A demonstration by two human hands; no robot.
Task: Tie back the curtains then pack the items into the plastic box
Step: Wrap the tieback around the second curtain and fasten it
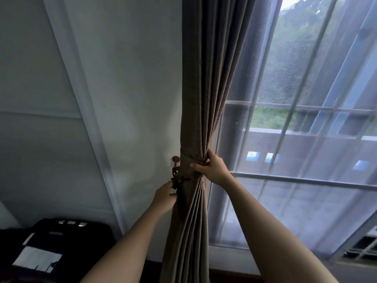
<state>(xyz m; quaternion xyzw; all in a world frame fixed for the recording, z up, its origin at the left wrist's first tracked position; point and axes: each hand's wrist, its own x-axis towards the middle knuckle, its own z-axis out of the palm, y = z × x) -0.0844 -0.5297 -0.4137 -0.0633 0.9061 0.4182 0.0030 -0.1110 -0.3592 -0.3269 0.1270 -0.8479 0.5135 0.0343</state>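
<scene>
A brown curtain (206,82) hangs gathered into one bundle beside the window. A matching tieback band (188,160) wraps it at mid height and runs to a round wall hook (175,159) on the left. My right hand (212,167) grips the band and the curtain's right side. My left hand (166,196) pinches the band's loose end just below the hook, against the curtain's left edge. No plastic box is in view.
A white wall (126,78) with a vertical trim strip lies to the left. The window (306,119) with a mesh screen and bars fills the right. A black device (55,248) with silver buttons sits at bottom left. A white grille (365,248) is at bottom right.
</scene>
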